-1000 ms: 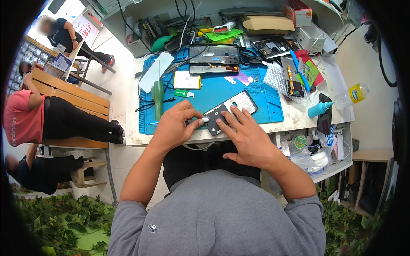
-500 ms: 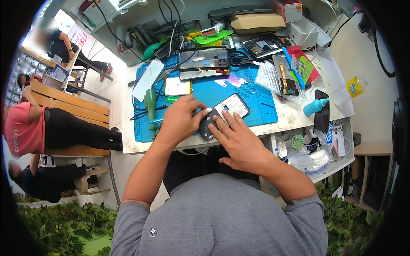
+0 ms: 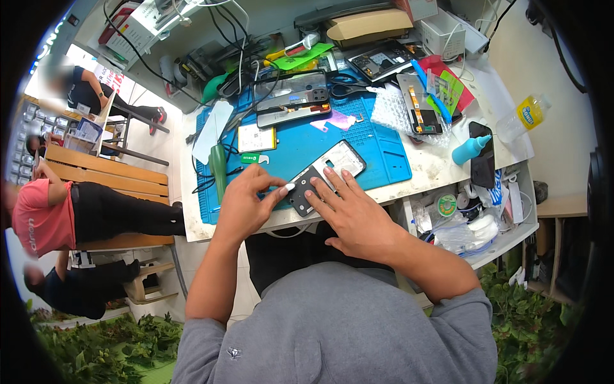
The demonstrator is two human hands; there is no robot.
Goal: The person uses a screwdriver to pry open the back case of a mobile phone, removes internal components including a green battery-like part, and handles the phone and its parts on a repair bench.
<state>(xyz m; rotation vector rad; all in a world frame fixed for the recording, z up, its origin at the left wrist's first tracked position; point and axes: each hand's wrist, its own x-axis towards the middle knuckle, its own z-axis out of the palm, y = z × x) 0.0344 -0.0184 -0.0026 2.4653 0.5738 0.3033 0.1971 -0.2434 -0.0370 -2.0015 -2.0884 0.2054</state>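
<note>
An opened phone body (image 3: 341, 159), black at the near end and pale metal at the far end, lies tilted at the mat's front edge. My right hand (image 3: 353, 208) rests flat on it, fingers spread. At the phone's near left corner my left hand (image 3: 246, 201) is closed in a pinch. A small white tip (image 3: 290, 186) shows at its fingertips, and a bit of blue stick shows behind the hand; the two look like one thin tool, mostly hidden by the hand. Beyond lie a battery (image 3: 257, 139) and a small green piece (image 3: 254, 158).
On the blue mat (image 3: 384, 144) are a green-handled tool (image 3: 218, 168), phone shells (image 3: 291, 96) and scissors (image 3: 348, 86). A phone screen (image 3: 419, 105), blue dropper bottle (image 3: 470, 150) and dark phone (image 3: 483, 163) stand right. A full drawer (image 3: 473, 224) is open below. People are at left.
My left hand has drawn back toward me with the white tip, off the phone's middle to its near left corner. My right hand stays on the phone. The view has shifted slightly.
</note>
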